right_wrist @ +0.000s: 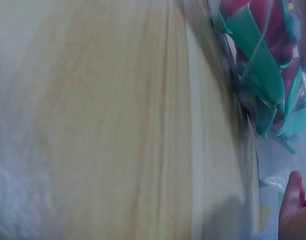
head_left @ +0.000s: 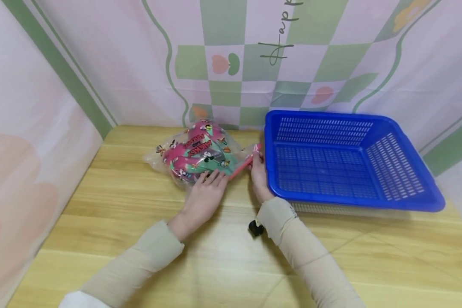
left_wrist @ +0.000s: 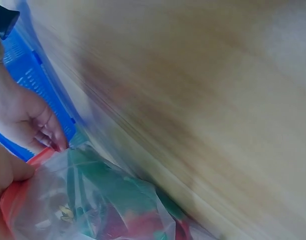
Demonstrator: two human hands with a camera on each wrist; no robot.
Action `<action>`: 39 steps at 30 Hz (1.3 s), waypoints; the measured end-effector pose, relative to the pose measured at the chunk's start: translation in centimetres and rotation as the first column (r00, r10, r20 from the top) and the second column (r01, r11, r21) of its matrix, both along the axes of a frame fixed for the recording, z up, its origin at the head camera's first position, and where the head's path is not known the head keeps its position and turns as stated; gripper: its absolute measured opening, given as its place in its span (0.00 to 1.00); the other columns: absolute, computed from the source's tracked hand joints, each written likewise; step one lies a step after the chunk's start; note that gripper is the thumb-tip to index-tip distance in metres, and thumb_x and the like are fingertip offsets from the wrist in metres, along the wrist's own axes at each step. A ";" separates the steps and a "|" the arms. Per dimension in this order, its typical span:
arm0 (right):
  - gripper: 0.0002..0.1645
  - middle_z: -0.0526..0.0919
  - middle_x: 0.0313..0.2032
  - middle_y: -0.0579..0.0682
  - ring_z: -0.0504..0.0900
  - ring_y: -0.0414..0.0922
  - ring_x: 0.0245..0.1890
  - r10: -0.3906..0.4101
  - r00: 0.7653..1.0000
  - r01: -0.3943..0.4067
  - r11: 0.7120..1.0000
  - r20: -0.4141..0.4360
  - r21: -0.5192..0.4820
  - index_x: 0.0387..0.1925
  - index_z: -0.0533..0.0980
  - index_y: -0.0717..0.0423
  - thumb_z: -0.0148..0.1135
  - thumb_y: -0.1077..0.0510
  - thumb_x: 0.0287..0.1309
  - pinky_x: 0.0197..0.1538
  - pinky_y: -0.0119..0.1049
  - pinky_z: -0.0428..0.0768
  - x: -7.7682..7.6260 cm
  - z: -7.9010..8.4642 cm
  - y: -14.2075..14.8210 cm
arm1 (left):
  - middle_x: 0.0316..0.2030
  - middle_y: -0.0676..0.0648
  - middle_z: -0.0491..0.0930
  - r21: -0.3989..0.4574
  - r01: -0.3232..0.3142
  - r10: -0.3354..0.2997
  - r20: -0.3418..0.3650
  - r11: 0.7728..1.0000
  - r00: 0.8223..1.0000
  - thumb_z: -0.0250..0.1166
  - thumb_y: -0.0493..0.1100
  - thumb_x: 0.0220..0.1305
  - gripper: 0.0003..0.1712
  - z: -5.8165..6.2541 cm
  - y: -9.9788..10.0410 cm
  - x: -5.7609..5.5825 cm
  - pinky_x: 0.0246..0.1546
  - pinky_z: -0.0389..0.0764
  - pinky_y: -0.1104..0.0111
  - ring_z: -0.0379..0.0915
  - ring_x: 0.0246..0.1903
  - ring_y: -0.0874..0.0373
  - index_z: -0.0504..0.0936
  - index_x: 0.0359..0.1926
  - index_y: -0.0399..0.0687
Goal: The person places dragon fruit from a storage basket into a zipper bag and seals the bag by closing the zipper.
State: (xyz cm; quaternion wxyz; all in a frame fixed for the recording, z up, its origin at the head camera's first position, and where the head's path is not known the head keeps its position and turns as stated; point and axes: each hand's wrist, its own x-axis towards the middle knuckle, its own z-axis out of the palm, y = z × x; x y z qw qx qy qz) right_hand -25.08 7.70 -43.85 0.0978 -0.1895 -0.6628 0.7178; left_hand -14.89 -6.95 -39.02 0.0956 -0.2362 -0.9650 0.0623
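Note:
A clear zip bag [head_left: 235, 156] with a red strip along its open-side edge lies on the wooden table, holding a folded pink and green item [head_left: 196, 149] printed with cartoon figures and "Mickey and Friends". My left hand [head_left: 205, 194] grips the bag at the near end of the red strip; in the left wrist view its fingers [left_wrist: 10, 170] press over that red edge. At the strip's far end, my right hand [head_left: 259, 177] pinches the bag, close beside the basket. Only part of the right hand [right_wrist: 295, 215] shows in its own wrist view.
Just right of the right hand stands a blue plastic basket [head_left: 354, 201] with slotted walls and nothing inside. A patterned curtain [head_left: 223, 94] hangs behind the table [head_left: 111, 205]. A small black device [head_left: 256, 229] sits at the right cuff.

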 end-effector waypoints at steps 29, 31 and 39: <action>0.25 0.79 0.48 0.59 0.83 0.40 0.36 0.129 0.992 -0.127 0.985 0.013 -0.114 0.59 0.65 0.63 0.42 0.49 0.72 0.42 0.35 0.84 -0.3 -0.4 0.9 | 0.56 0.46 0.80 0.069 0.051 -0.047 -0.058 0.996 0.997 0.55 0.39 0.66 0.20 0.3 -0.1 0.1 0.60 0.75 0.55 0.76 0.58 0.51 0.76 0.58 0.46; 0.25 0.83 0.42 0.56 0.85 0.41 0.35 0.142 0.987 -0.152 0.975 -0.073 -0.162 0.55 0.69 0.60 0.46 0.45 0.69 0.38 0.34 0.84 -1.4 -3.1 1.4 | 0.56 0.46 0.80 0.089 0.052 -0.047 -0.061 0.995 0.997 0.57 0.40 0.65 0.19 0.2 -0.1 0.1 0.59 0.76 0.55 0.76 0.57 0.50 0.77 0.57 0.46; 0.26 0.80 0.47 0.61 0.79 0.34 0.31 0.193 0.974 -0.186 0.980 0.115 -0.071 0.61 0.64 0.68 0.38 0.52 0.72 0.35 0.26 0.80 0.6 0.7 0.5 | 0.51 0.46 0.83 0.164 0.069 -0.054 -0.094 0.984 0.994 0.60 0.44 0.64 0.16 0.1 -0.2 -0.1 0.56 0.78 0.57 0.79 0.52 0.50 0.80 0.51 0.45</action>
